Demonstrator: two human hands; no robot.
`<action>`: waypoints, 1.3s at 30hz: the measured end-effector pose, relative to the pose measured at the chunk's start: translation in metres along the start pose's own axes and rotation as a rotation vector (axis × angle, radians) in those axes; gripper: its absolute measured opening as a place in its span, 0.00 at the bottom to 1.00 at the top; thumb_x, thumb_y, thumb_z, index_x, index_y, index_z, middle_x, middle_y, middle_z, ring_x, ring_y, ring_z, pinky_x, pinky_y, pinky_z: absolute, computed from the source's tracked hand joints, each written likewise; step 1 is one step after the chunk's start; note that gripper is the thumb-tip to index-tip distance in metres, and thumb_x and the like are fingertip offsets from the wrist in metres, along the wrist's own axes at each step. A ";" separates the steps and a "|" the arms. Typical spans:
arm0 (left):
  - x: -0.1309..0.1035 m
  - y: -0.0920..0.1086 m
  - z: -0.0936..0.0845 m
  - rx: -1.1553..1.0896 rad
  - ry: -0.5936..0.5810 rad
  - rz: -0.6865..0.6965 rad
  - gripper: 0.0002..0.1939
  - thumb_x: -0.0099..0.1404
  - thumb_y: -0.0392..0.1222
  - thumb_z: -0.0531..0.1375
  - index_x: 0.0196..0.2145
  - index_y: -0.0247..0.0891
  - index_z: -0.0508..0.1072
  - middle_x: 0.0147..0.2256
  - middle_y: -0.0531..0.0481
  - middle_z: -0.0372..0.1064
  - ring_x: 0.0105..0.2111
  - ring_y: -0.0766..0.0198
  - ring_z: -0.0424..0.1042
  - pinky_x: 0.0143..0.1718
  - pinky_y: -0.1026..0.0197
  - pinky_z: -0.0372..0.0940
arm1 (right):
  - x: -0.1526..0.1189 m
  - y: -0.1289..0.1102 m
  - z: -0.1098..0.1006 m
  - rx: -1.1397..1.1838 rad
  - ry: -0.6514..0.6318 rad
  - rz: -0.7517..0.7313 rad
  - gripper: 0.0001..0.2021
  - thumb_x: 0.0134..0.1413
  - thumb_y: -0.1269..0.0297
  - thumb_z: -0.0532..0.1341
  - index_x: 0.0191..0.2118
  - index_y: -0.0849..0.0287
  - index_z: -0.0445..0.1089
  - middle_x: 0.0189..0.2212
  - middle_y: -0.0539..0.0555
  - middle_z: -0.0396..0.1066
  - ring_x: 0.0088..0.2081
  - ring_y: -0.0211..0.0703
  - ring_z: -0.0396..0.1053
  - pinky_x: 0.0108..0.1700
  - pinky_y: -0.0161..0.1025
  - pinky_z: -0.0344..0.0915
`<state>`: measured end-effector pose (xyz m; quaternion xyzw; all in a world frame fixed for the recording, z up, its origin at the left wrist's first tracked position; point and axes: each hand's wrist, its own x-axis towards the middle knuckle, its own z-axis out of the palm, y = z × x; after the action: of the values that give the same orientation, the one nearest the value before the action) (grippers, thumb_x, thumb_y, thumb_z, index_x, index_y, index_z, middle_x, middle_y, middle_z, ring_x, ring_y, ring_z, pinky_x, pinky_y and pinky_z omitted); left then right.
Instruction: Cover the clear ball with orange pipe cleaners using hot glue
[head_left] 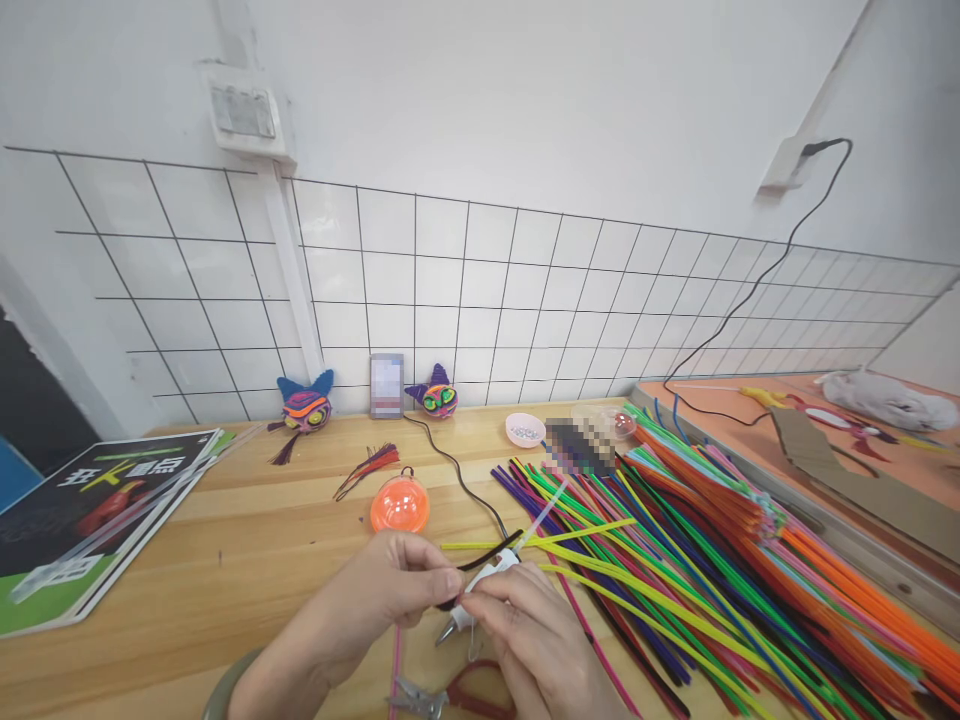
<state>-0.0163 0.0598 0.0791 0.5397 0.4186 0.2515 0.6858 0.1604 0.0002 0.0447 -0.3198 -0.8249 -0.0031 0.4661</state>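
Note:
My left hand is closed in a pinch on a black pipe cleaner, whose free end sticks out to the upper right. Fingertip to fingertip with it, my right hand also pinches at the dark strand; the exact grip is partly hidden. Behind and below the fingers lies a white hot glue gun with a clear glue stick, its metal tip pointing to the lower left. Red-handled pliers or scissors rest beneath my hands. Just beyond my left hand sits a shiny orange ball ornament with a loop on top.
Many coloured pipe cleaners spread across the right side. A pink bowl holds small beads. Two fox-like ornaments and a blurred phone stand by the wall grid. Books lie left. A black cord runs to the glue gun.

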 end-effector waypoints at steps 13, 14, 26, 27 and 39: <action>0.001 0.000 0.000 -0.005 0.009 0.004 0.12 0.46 0.47 0.68 0.18 0.36 0.75 0.14 0.60 0.57 0.19 0.71 0.46 0.21 0.63 0.41 | 0.000 0.001 0.002 0.023 0.003 -0.006 0.14 0.60 0.77 0.50 0.48 0.62 0.66 0.34 0.59 0.71 0.34 0.44 0.68 0.33 0.41 0.68; 0.001 0.000 0.000 -0.004 0.009 0.001 0.12 0.46 0.47 0.68 0.18 0.36 0.75 0.14 0.61 0.57 0.19 0.71 0.46 0.21 0.63 0.41 | 0.001 0.002 0.002 0.018 0.002 -0.010 0.14 0.59 0.77 0.51 0.48 0.62 0.67 0.34 0.59 0.71 0.34 0.44 0.68 0.33 0.40 0.68; 0.001 0.001 0.002 0.001 0.015 0.007 0.14 0.44 0.48 0.69 0.17 0.36 0.72 0.13 0.63 0.51 0.18 0.71 0.43 0.22 0.62 0.38 | -0.002 0.004 0.002 0.002 -0.037 -0.004 0.15 0.58 0.79 0.52 0.49 0.63 0.66 0.34 0.58 0.72 0.33 0.44 0.67 0.33 0.39 0.68; 0.001 0.001 0.002 -0.001 0.018 0.007 0.14 0.44 0.48 0.69 0.17 0.36 0.72 0.13 0.63 0.51 0.18 0.71 0.43 0.22 0.62 0.38 | -0.002 0.004 0.002 0.001 -0.036 -0.009 0.15 0.58 0.79 0.52 0.48 0.63 0.66 0.34 0.58 0.72 0.33 0.43 0.67 0.33 0.39 0.67; 0.001 -0.002 0.001 -0.010 0.019 0.003 0.10 0.47 0.44 0.67 0.19 0.36 0.73 0.15 0.61 0.56 0.19 0.71 0.45 0.22 0.63 0.40 | -0.002 0.004 0.002 -0.015 -0.012 -0.026 0.15 0.57 0.80 0.51 0.48 0.63 0.66 0.35 0.59 0.72 0.33 0.43 0.67 0.33 0.40 0.67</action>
<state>-0.0154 0.0591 0.0771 0.5345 0.4229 0.2597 0.6841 0.1614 0.0028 0.0412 -0.3124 -0.8318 -0.0135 0.4586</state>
